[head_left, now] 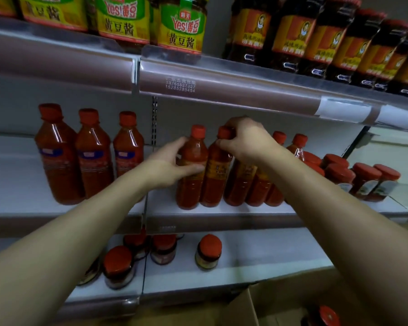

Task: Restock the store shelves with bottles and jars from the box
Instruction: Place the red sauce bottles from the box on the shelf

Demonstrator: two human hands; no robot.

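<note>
On the middle shelf (221, 211) stands a row of red sauce bottles with red caps. My left hand (170, 165) grips the body of the leftmost bottle of that row (191, 191). My right hand (247, 140) pinches the cap and neck of the bottle beside it (216, 182), which leans slightly left. Several more such bottles (240, 184) stand behind my right forearm. The open cardboard box (245, 304) is at the bottom, with a red-lidded jar (327, 316) showing inside.
Three blue-labelled red bottles (90, 156) stand at the left of the same shelf. Red-lidded jars (365, 180) sit at its right end. The lower shelf holds several small jars (208, 251). The top shelf carries green-labelled jars (181, 27) and dark jars (316, 36).
</note>
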